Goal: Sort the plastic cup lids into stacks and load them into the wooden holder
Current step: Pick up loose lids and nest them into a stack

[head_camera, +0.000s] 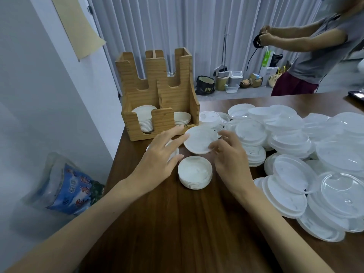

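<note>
On dark brown wooden table (177, 233), just before slotted light wooden holder (157, 83): right hand (230, 156) pinches round white plastic lid (200, 139) by right rim, lid tilted, off table. Left hand (161, 154) fingers straight, spread, gripping nothing, tips at lid's left rim. Short stack of white lids (195, 174) between hands. Loose heap of clear and white lids (295, 144) at right.

right hand (230, 160) gripping white lid (200, 139), left hand (159, 154) touching its edge, wooden holder (171, 91) behind
</note>
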